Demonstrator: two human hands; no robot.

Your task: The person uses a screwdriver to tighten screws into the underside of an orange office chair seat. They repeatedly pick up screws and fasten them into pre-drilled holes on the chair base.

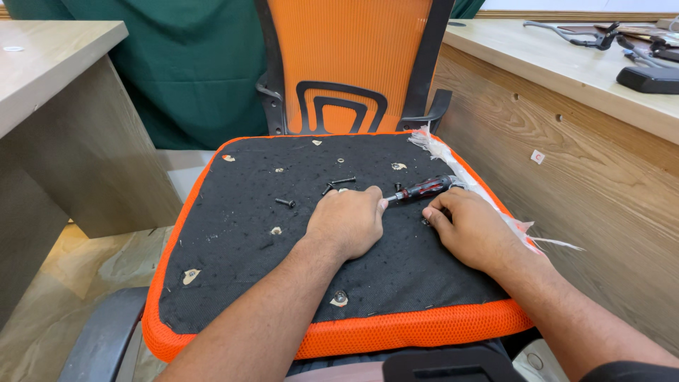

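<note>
An orange office chair seat (233, 247) lies upside down, its black fabric underside facing me. My left hand (346, 221) rests as a loose fist on the fabric, its thumb touching the tip of a red and black screwdriver (423, 189). My right hand (470, 228) lies flat beside it, fingertips pinching at something small on the fabric just below the screwdriver; what it is stays hidden. Loose black bolts (338, 184) and another bolt (285, 203) lie a little beyond my left hand.
The orange mesh backrest (346, 64) stands behind the seat. A torn strip of clear plastic (488, 198) runs along the seat's right edge. Wooden desks flank both sides; the right one (566, 71) carries black chair parts (647, 78). Several screw holes dot the fabric.
</note>
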